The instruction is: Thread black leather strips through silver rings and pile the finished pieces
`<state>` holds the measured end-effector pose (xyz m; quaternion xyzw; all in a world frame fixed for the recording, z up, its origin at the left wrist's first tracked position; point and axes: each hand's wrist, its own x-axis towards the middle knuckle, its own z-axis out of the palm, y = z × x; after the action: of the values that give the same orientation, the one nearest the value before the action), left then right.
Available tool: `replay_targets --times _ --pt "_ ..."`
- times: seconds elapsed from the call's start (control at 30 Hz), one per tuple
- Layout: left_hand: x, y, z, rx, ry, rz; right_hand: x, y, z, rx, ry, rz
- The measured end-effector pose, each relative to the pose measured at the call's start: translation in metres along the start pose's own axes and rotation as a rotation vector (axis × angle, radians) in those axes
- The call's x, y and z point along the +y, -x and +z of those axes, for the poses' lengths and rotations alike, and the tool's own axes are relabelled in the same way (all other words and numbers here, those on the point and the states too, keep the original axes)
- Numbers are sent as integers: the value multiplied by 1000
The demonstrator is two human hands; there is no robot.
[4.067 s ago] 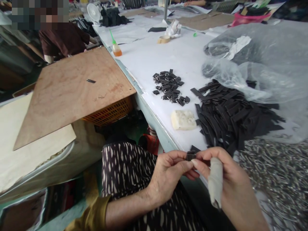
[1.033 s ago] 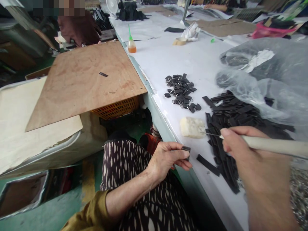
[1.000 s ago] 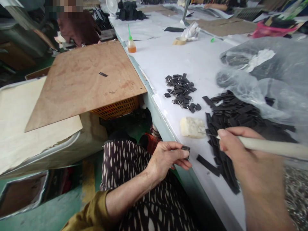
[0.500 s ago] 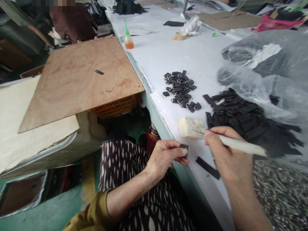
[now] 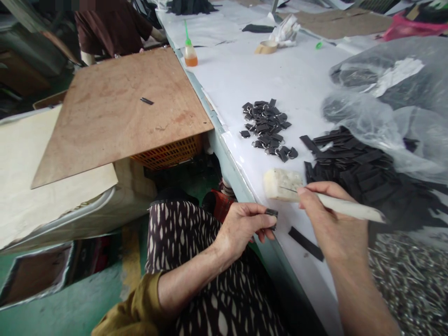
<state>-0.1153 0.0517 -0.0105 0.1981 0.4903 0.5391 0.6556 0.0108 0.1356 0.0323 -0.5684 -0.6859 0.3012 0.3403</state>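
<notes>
Two fingers of the left hand (image 5: 241,228) pinch a small folded black tab (image 5: 271,213), light and limp, by its edges; just beyond it, the right hand (image 5: 327,219) grips a white-handled awl (image 5: 345,208), tip touching the wax block (image 5: 282,184).

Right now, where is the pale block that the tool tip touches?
The pale block lies near the table's front edge, between the small black pieces behind it and the right hand in front.
</notes>
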Motion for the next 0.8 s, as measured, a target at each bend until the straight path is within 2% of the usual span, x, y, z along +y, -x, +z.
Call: replay_targets --times 0.17,0.33,0.4,0.53,0.63,0.8 --pt "3 3 3 -17 63 7 -3 9 -14 72 -64 83" --pt "7 7 7 -49 140 22 -16 14 -28 -30 -397 292" --pt "6 9 7 -62 147 25 -23 16 -31 -54 -438 301" --pt "6 11 6 -71 158 18 -27 20 -34 -20 -432 281" --pt "6 12 5 -79 173 18 -22 19 -34 -173 -499 316" --pt "6 13 4 -97 186 30 -22 20 -31 -192 -459 280"
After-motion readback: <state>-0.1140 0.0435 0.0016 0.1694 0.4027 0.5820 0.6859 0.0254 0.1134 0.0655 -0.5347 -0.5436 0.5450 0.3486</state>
